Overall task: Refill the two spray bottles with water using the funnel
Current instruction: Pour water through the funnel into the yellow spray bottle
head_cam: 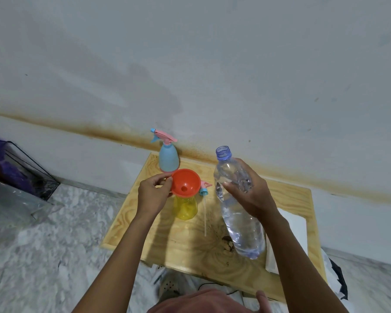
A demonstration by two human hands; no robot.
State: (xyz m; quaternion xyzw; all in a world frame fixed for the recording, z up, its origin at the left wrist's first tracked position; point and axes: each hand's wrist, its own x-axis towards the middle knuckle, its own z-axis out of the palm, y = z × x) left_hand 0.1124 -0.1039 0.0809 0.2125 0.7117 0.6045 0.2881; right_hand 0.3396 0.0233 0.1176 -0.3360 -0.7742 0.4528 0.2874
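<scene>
Two grips: left [152,195] pinches funnel [186,181], right [251,196] wraps bottle [244,231]

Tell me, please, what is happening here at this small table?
A person is refilling spray bottles. The left hand holds the orange funnel, set in the open yellow spray bottle. The right hand grips an uncapped water bottle, not yet pouring. A loose sprayer head lies on the wooden table beside the yellow bottle; the blue spray bottle stands behind, head on.
</scene>
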